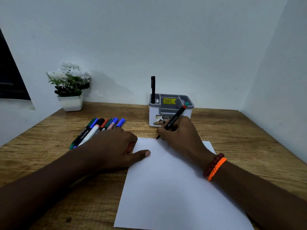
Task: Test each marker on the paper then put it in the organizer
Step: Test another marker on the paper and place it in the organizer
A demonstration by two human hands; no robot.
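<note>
My right hand (180, 135) grips a black marker (174, 119) with a red and green rear end. Its tip touches the top edge of the white paper (174, 188), at the end of a small zigzag line (147, 139). My left hand (113, 146) rests on the paper's top left corner with its thumb stretched onto the sheet. Its curled fingers hold a small red piece (130, 146), apparently the cap and mostly hidden. The grey and white organizer (153, 113) stands behind the paper with one black marker (153, 87) upright in its left slot. Several capped markers (99, 128) lie in a row at the left.
A white pot of white flowers (71, 90) stands at the back left against the wall. The wooden table (249, 130) is bounded by walls behind and at the right. A dark window frame (10, 80) is at the far left.
</note>
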